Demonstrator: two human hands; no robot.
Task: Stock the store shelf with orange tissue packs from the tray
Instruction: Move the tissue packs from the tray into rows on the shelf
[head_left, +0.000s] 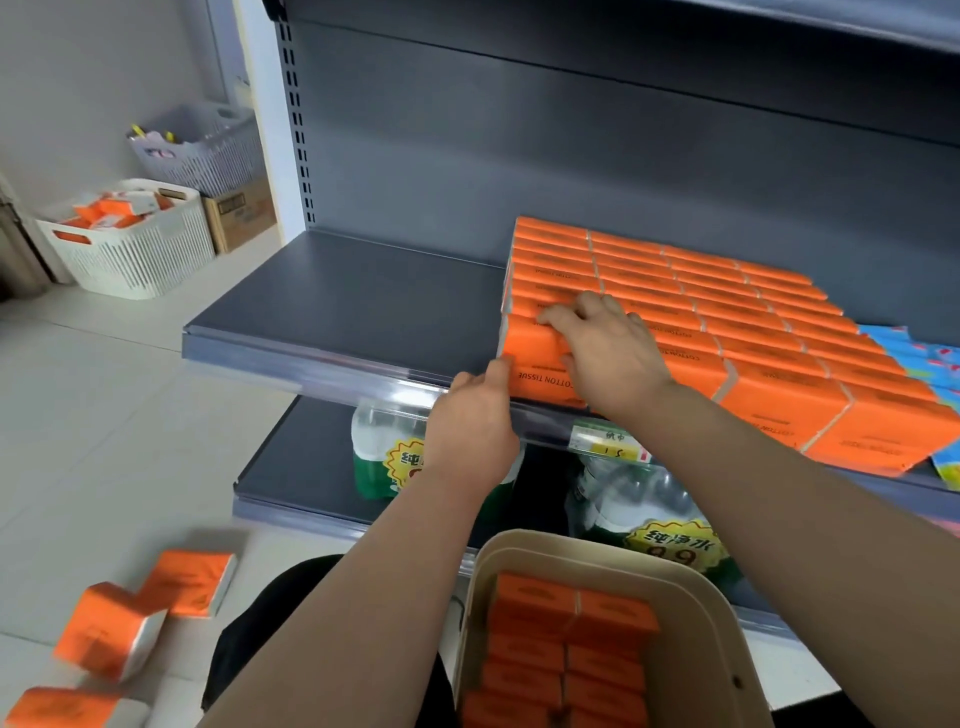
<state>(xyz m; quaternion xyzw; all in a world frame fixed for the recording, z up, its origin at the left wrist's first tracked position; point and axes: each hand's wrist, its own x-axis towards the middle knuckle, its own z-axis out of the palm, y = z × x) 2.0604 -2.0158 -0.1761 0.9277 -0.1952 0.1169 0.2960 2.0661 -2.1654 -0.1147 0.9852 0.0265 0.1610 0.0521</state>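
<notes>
1. Beige rounded plastic tray (727, 629) sits closest to the viewer. It holds two columns of orange tissue packs (566, 644), so plenty of stock is left to move.
2. On the grey metal shelf (358, 306), a tidy block of orange packs (737, 332) stands in four columns. It fills the right-hand part from the back panel to the front lip, while the left part of the shelf is bare board. I judge the stocking roughly midway, with room for more columns on the left.
3. Loose orange packs on the floor (156, 597) lie at the lower left, and a white slotted basket (135, 249) further off holds more. Whether those belong to this job I cannot tell.
4. Of the two hands, the right hand (608, 348) lies over the front-left pack (530, 358) of the block. Its fingers bend over the pack's far top edge and its thumb appears to rest on the near face, so it holds the pack at the front lip.
5. The left hand (472, 415) is at the front lip with fairly straight fingers touching that pack's left end. It seems to press the pack toward the row and grasps nothing.
6. The step in hand looks like seating and squaring this pack.
</notes>
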